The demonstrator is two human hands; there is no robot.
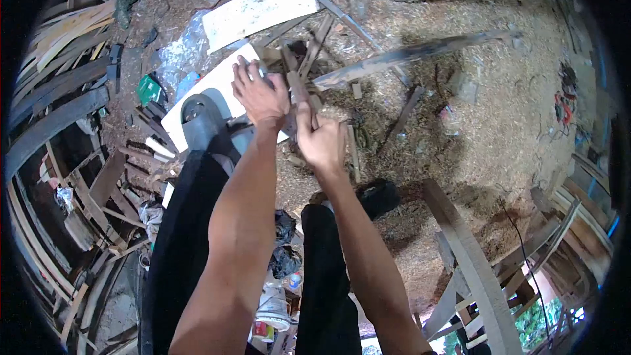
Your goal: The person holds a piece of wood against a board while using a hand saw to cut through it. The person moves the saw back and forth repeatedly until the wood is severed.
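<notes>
My left hand [261,97] lies with its fingers spread over the edge of a white board [213,85]. Something small and dark shows between its thumb and fingers, too little to name. Close beside it, my right hand [322,139] is closed around a brown wooden handle [298,87], its index finger stretched along it. What the handle belongs to is mostly hidden by my hands. A foot in a dark sandal [202,121] presses on the same board, left of my left hand.
A long weathered plank [414,56] reaches right across sawdust-covered ground [486,125]. A second white panel [259,12] lies ahead, near a thin metal bar [345,16]. Stacked wood strips [59,59] line the left, and a thick beam [473,263] stands at lower right.
</notes>
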